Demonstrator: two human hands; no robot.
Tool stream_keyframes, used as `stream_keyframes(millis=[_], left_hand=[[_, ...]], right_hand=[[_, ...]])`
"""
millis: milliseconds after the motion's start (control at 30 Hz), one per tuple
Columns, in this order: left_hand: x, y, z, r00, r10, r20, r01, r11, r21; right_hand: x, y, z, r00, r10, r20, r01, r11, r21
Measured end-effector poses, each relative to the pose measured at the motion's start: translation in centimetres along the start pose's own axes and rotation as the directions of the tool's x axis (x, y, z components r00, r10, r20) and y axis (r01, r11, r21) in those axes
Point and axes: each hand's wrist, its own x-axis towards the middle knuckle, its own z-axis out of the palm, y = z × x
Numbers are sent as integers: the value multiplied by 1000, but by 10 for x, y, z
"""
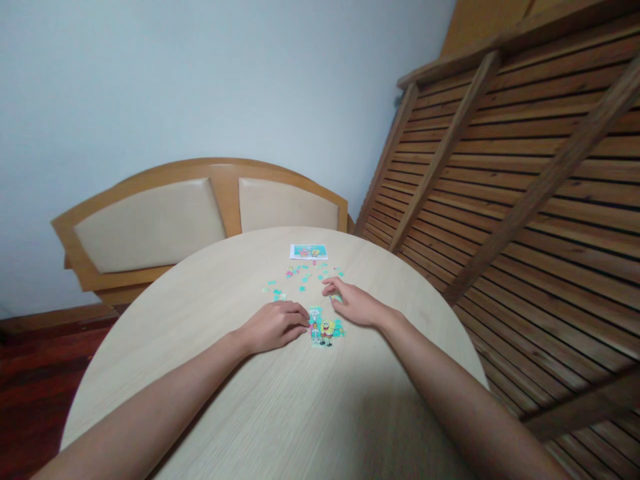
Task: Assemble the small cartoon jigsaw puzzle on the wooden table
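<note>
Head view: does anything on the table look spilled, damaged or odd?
Nothing stands out. Loose pieces lie scattered between the picture sheet and the partly joined puzzle, which seems ordinary for an unfinished puzzle. Single pieces are too small to check for damage.

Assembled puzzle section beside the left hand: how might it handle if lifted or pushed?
The puzzle section would probably sag or split if lifted, its ragged edge suggesting small joined pieces. Pushed, it should slide, not tip, lying flat on the table.
</note>
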Motion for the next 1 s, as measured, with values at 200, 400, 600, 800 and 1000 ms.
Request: stream_keyframes(millis=[200, 400, 600, 800, 1000], left_hand=[[-6, -10, -6, 999, -26, -37, 26, 999, 22], [-9, -22, -5, 998, -50, -26, 52, 995, 81], [-7, -23, -1, 997, -67, -33, 69, 995, 69], [-6, -28, -4, 982, -122, -142, 136, 986, 94], [-9, -50, 4, 875, -358, -327, 415, 901, 126]], right_hand=[[-15, 19, 1, 969, 76, -233, -123, 973, -194], [-21, 17, 3, 983, 100, -153, -142, 946, -291], [-16, 15, 9, 980, 117, -162, -157, 953, -260], [-14, 11, 9, 976, 133, -173, -168, 964, -205], [-15, 11, 10, 977, 128, -172, -163, 965, -204]])
